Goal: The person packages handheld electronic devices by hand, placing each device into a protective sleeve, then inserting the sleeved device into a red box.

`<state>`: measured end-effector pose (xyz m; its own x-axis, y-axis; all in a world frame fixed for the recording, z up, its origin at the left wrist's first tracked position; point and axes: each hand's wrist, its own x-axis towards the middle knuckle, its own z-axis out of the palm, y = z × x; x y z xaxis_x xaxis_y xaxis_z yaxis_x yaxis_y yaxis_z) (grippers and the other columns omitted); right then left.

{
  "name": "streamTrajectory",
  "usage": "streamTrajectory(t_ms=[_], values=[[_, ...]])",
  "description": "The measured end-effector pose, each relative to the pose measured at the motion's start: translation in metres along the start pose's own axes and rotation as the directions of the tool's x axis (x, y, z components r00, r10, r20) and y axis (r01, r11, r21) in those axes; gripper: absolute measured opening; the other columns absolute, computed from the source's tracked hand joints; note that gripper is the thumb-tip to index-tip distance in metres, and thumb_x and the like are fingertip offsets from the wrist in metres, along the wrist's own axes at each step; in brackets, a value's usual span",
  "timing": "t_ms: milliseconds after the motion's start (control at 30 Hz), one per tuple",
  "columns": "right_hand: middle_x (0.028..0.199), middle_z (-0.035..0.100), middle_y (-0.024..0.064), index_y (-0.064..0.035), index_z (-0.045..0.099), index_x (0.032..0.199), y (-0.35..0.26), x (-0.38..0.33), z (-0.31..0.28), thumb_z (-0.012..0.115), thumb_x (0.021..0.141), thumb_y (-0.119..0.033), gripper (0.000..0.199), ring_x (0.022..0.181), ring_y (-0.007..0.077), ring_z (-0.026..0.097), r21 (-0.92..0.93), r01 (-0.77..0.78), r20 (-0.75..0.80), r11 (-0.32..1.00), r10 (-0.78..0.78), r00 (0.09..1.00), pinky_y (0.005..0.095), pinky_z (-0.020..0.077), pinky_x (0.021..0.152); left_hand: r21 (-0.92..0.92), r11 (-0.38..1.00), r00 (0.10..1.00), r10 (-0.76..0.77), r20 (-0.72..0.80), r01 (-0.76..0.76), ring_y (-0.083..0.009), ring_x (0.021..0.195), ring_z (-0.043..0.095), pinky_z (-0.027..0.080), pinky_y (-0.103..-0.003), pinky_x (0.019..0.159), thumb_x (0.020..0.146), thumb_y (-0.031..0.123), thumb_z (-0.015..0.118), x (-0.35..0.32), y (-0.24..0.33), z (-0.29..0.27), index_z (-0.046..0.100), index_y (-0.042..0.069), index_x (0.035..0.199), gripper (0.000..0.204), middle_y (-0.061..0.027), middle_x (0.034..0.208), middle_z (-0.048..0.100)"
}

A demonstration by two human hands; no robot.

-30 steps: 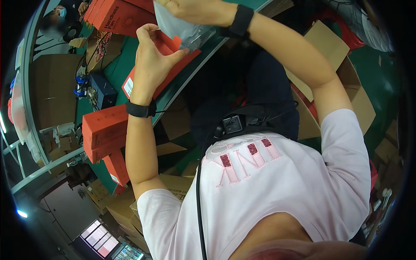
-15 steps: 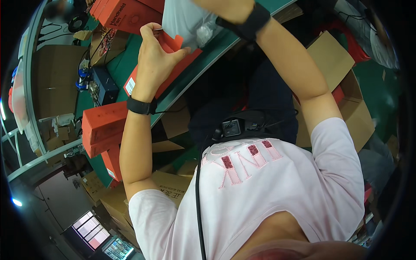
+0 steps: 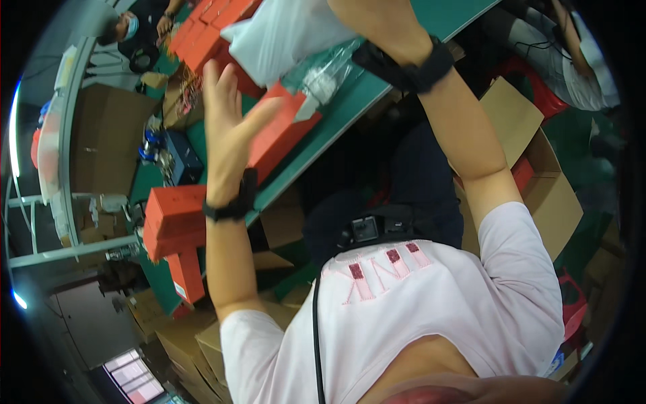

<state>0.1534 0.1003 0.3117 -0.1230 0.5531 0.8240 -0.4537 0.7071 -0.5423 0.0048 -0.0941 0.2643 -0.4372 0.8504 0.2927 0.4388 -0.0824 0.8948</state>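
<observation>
My left hand is raised, its fingers spread and nothing in them. Just beyond its thumb lies a long orange box along the edge of the green table. A white plastic bag bulges over the far end of that box. My right hand is beside the bag at the top edge, where its fingers are out of sight; whether it grips the bag cannot be seen. A crumpled clear plastic bag lies between the white bag and my right wrist.
Orange boxes are stacked at the back and at the left of the green table. A dark blue box stands past my left hand. An open carton is at the right. Other people sit or stand nearby.
My left hand has let go of the orange box's flap and opened. The white bag has shifted left and covers more of the box's far end. The whole view has shifted slightly.
</observation>
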Motion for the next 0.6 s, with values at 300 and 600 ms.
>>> streamTrajectory(t_ms=[300,600], values=[[0.092,0.06,0.0012,-0.0013,0.059,0.105,-0.065,-0.036,-0.058,0.056,0.106,-0.018,0.017,0.082,0.0071,0.056,0.219,-0.533,0.022,0.817,0.542,0.84,0.0233,0.0481,0.076,-0.752,0.612,0.946,-0.32,0.05,0.246,-0.0227,0.107,0.067,0.058,-0.032,0.084,0.1,0.023,0.063,-0.066,0.015,0.074,0.047,-0.004,0.141,0.052,-0.0135,0.13,0.062],[0.092,0.063,0.0074,-0.0009,0.07,0.1,-0.088,-0.103,-0.08,0.082,0.081,-0.009,0.025,0.085,0.0174,0.064,-0.671,0.128,0.401,0.731,0.212,0.891,0.0278,0.0498,0.076,-0.749,0.642,0.959,-0.283,-0.031,0.165,-0.0171,0.102,0.066,0.052,-0.029,0.088,0.1,0.024,0.063,-0.092,-0.037,0.063,0.053,-0.003,0.133,0.044,-0.0109,0.12,0.065]])
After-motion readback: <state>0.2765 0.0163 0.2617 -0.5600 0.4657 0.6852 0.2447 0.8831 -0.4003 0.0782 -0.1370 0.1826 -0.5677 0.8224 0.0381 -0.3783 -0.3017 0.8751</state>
